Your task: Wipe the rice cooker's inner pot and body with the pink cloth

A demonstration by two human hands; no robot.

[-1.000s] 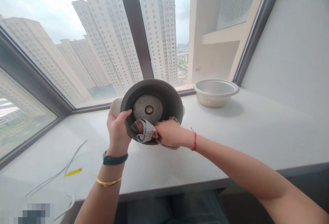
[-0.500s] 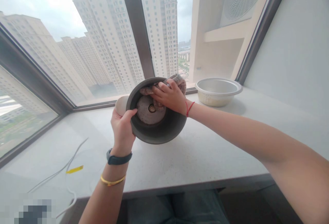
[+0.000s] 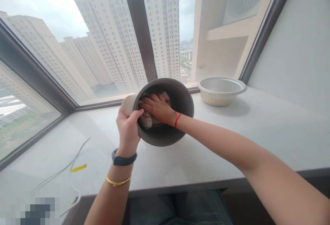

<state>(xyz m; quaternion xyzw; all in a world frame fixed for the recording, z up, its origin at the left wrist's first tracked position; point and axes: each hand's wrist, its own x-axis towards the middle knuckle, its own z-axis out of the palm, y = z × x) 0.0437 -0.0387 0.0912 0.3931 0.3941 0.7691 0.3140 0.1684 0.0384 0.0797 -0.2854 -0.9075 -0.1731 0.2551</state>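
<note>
round dark-grey pot (image 3: 179,97), gripped at rim by left hand (image 3: 129,125), seemingly steadied for spread right hand (image 3: 161,110) pressing crumpled brown-grey cloth (image 3: 146,121) inside.

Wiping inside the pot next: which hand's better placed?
Right, most likely: the right hand is inside the pot, on the patterned cloth. The left hand grips the pot's left side, thumb over its edge, so it looks better suited to steadying.

Likely a high-rise home, broad white windowsill (image 3: 257,125), tower blocks (image 3: 110,29) and an air-conditioner unit (image 3: 244,1) outside
</note>
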